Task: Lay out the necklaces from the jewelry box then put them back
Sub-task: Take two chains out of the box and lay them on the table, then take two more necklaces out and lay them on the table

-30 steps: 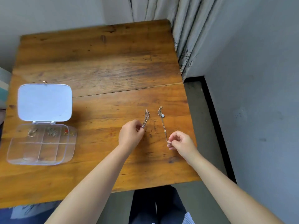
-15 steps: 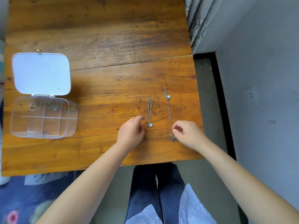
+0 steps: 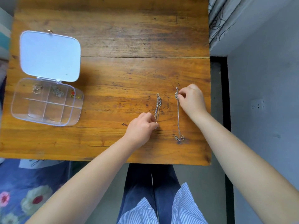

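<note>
Our right hand point(image 3: 191, 101) has moved from the near end of the right necklace point(image 3: 178, 117) up to its far end, where the fingertips now pinch the clasp, while our left hand point(image 3: 143, 126) still pinches the near end of the left necklace point(image 3: 157, 107). We judge that both chains, side by side on the wooden table point(image 3: 113, 70) and well apart from the open clear jewelry box point(image 3: 47, 102), are being straightened, so the laying-out is nearly done. The left pendant is hidden under our fingers, and the box's far compartments hold small pieces we cannot identify.
</note>
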The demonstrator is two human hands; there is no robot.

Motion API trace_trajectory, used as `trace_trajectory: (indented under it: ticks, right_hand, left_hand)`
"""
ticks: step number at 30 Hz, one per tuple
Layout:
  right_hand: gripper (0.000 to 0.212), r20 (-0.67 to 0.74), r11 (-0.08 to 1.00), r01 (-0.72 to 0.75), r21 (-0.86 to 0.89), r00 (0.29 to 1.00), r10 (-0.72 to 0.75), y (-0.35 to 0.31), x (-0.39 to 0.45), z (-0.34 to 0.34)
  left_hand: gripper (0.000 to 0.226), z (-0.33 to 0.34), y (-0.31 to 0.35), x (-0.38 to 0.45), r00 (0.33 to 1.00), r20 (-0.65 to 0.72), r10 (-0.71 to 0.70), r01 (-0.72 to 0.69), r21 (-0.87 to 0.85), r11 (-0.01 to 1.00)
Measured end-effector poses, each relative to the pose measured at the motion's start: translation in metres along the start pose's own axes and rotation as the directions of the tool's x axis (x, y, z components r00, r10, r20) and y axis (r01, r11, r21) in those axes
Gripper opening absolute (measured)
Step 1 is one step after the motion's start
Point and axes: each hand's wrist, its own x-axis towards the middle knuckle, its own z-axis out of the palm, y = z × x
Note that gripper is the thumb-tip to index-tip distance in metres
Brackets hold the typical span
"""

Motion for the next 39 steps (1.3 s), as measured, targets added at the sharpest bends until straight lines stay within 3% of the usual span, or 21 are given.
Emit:
trace_trajectory:
  ticks: [3,7,12,16,20,23,27,29,32,39]
  right_hand:
    - [0.023,0.012,0.995,0.043,-0.085,0.999,-0.042,0.004,0.000,-0.002]
    - [0.024,-0.067,0.996,0.003,-0.087,0.998,-0.009,0.009,-0.011,-0.009]
    - [0.025,-0.095,0.993,0.099,-0.072,0.990,-0.105,-0.026,-0.029,-0.004]
    - [0.022,-0.091,0.968,0.249,-0.025,0.964,-0.251,-0.088,-0.035,0.022]
    - [0.024,-0.026,0.935,0.353,0.024,0.935,-0.353,-0.174,-0.042,0.056]
    - [0.021,-0.056,0.917,0.397,0.025,0.917,-0.396,-0.235,-0.049,0.084]
    - [0.017,-0.006,0.921,0.390,-0.003,0.921,-0.390,-0.296,-0.055,0.117]
    - [0.017,0.094,0.936,0.320,-0.149,0.947,-0.308,-0.317,-0.052,0.123]
    - [0.025,0.248,0.888,0.132,-0.440,0.969,-0.021,-0.337,-0.043,0.126]
    - [0.034,0.312,0.857,0.068,-0.511,0.943,0.112,-0.346,-0.023,0.141]
  left_hand:
    - [0.030,0.000,-0.007,0.000,0.999,0.041,0.008,-0.008,-0.007,1.000]
    - [0.033,0.001,-0.013,-0.011,0.995,-0.044,0.087,-0.090,-0.066,0.994]
    - [0.026,-0.014,-0.037,-0.025,0.959,-0.249,-0.140,0.089,-0.205,0.975]
    - [0.021,-0.052,-0.092,-0.046,0.859,-0.404,-0.314,0.233,-0.239,0.943]
    - [0.039,-0.095,-0.170,-0.084,0.764,-0.477,-0.435,0.335,-0.283,0.899]
    - [0.028,-0.116,-0.218,-0.112,0.750,-0.409,-0.519,0.425,-0.302,0.853]
    - [0.024,-0.127,-0.265,-0.131,0.843,-0.226,-0.488,0.448,-0.209,0.869]
    - [0.023,-0.135,-0.278,-0.129,0.886,-0.140,-0.442,0.427,-0.127,0.895]
    - [0.023,-0.147,-0.283,-0.113,0.891,-0.011,-0.453,0.452,0.078,0.888]
    - [0.038,-0.144,-0.285,-0.075,0.898,0.143,-0.417,0.374,0.256,0.891]
